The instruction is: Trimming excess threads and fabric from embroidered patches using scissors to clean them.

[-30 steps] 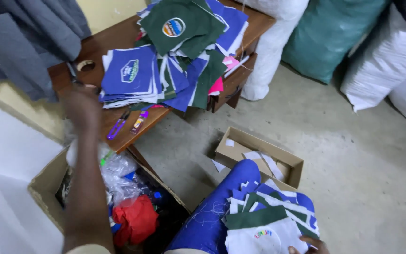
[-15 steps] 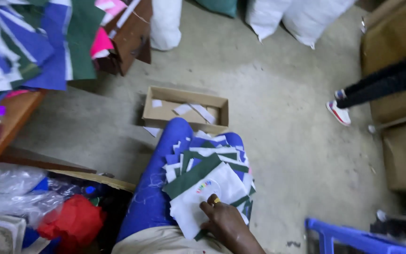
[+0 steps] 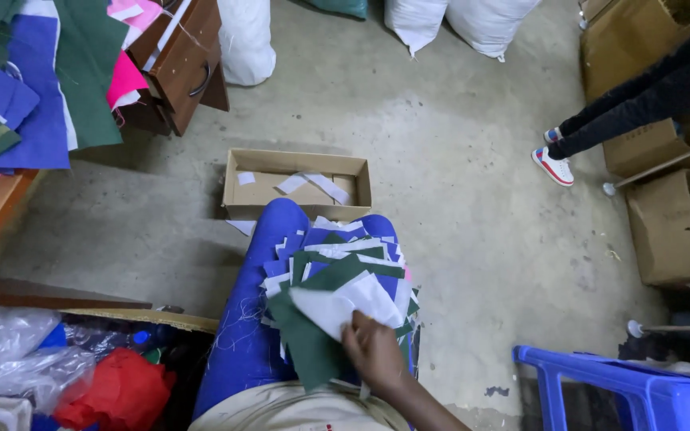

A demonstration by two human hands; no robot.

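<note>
A stack of cut fabric pieces (image 3: pixel 337 255) in green, white and blue lies on my lap, over my blue trousers (image 3: pixel 253 319). My right hand (image 3: pixel 373 351) rests on the near end of the stack. Its fingers pinch a white piece (image 3: pixel 337 307) and the dark green piece (image 3: pixel 305 343) under it, and the white piece is curled up at its edge. My left hand is out of view.
An open cardboard box (image 3: pixel 237 203) holding white scraps sits on the floor by my knees. More fabric (image 3: pixel 33 88) is heaped at upper left beside a wooden drawer (image 3: pixel 189 64). Plastic bags (image 3: pixel 41 367) lie lower left, a blue plastic chair (image 3: pixel 624 391) lower right. Another person's legs (image 3: pixel 640 104) and cardboard boxes (image 3: pixel 672 231) are right.
The view has swung from the table down to my lap. My left arm, which reached to the table, has left the view. My right hand has slid up onto the stack and gripped the top pieces.
</note>
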